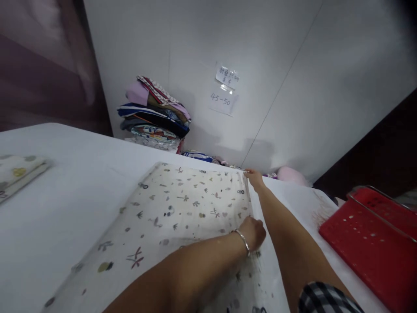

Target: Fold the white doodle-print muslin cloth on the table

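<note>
A cream cloth (182, 213) printed with small plants and pineapples lies spread over the white table, running from the far edge towards me. My left hand (253, 233), with a silver bangle at the wrist, is closed at the cloth's right edge, about midway along it. Farther off, my right hand (254, 179) pinches the far right corner of the same cloth. Its thumb and forefinger meet at that corner. The cloth lies mostly flat, and my left forearm crosses over its near part and hides some of it.
On the left of the white table (65, 208) lies a folded printed cloth (19, 174). A stack of folded fabrics (156, 115) stands behind the table by the wall, near handwritten paper notes (224, 93). A red plastic basket (374, 234) is at the right.
</note>
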A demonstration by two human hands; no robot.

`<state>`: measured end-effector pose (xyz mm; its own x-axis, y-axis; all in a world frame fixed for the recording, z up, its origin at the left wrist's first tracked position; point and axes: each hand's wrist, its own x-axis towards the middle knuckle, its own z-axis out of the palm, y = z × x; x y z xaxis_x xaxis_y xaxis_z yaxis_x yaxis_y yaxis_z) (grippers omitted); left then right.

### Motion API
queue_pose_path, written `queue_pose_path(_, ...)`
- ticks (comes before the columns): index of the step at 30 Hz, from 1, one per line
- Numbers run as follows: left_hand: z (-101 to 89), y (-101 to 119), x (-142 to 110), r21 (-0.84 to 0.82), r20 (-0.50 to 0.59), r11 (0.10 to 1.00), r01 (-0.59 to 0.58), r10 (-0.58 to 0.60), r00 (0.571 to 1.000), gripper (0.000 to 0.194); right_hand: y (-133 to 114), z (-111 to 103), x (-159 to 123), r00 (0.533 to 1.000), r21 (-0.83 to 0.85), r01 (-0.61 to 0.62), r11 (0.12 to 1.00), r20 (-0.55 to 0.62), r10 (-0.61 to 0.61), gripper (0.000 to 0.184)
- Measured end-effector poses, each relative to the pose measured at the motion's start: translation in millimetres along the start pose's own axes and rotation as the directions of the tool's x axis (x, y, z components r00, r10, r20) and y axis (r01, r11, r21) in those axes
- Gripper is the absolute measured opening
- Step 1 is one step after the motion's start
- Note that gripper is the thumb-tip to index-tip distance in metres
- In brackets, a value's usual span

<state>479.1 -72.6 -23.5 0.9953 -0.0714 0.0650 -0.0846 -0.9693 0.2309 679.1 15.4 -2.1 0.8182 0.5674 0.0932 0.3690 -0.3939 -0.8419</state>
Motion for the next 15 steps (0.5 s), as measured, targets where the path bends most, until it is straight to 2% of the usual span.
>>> queue_pose_path(3, -0.1, 4.0, 14.9, 0.008, 0.044, 1.0, -0.025, 0.025, 0.999, 0.011, 4.5, 1.4, 7.1, 1.0, -0.057, 0.012, 0.998, -0.009, -0.012, 0.022)
queue_pose_path(7, 0.9, -1.2, 8.4, 0.049, 0.056, 0.995, -0.082, 0.079, 0.995, 0.01, 15.3, 6.2, 11.2, 0.998, -0.085, 0.006, 0.996, -0.061, -0.011, 0.025)
queue_pose_path(11, 5.9, -11.5, -4.7, 0.075, -0.015, 0.986, -0.152, 0.153, 0.988, 0.011, 29.7, 13.8, 7.8, 0.994, -0.084, 0.002, 0.996, -0.112, -0.012, 0.029)
queue_pose_path(15, 16.9, -17.3, -7.4, -0.003, -0.146, 0.994, -0.11, 0.109, 0.983, 0.017, 41.0, 19.3, 4.4, 0.994, -0.075, 0.01, 0.997, -0.108, -0.018, 0.035)
